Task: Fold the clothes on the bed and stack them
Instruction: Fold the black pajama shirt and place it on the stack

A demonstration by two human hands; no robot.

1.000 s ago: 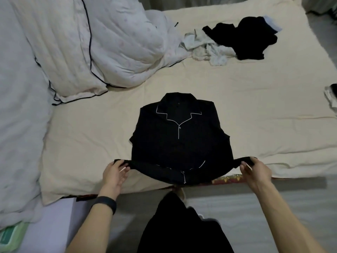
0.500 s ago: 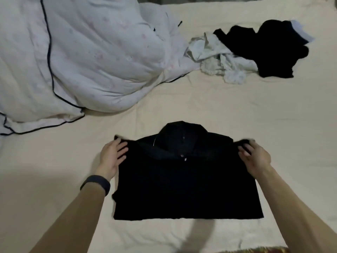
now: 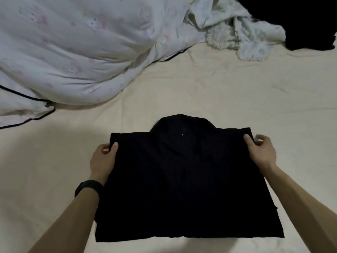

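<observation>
Two hands are working in the single head view: the left hand (image 3: 103, 157) is pinching the upper left corner of the black shirt (image 3: 182, 189), thumb lying on top and fingers curling beneath the edge, and the right hand (image 3: 260, 150) is pinching the upper right corner the same way. The shirt is lying folded over on the cream bed sheet (image 3: 218, 92), directly in front of the person, its collar poking out beyond the folded edge. A black wristband (image 3: 87, 188) is sitting on the left wrist. A rumpled white duvet (image 3: 82, 52) is bunching at the upper left, and well apart at the top right a crumpled pale garment (image 3: 242, 33) is lying just beside another black garment (image 3: 300, 21), both apparently waiting to be folded. By the look of it, this fold is being squared off and most of the task is remaining. Releasing unevenly, or tugging one corner harder, could skew the top layer so the edges stop matching; lifting by the corners alone could let the fold fall open.
</observation>
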